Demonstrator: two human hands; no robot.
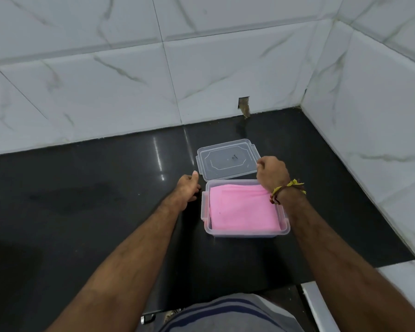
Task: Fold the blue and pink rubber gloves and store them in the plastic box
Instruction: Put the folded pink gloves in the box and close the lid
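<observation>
A clear plastic box (246, 232) stands on the black counter. A folded pink glove (243, 208) lies flat inside and fills it; no blue glove shows. The clear lid (225, 159) lies flat on the counter just behind the box. My right hand (272, 173) is over the box's back right corner, its curled fingers and thumb at the lid's right edge. My left hand (188, 188) hovers beside the box's back left corner with fingers curled and thumb raised close to the lid's front left corner, holding nothing that I can see.
The black counter (94, 200) meets white marble-tiled walls behind and to the right, forming a corner (302, 104). A small hole (244, 105) is cut in the back wall tile. The counter's front edge runs below my forearms.
</observation>
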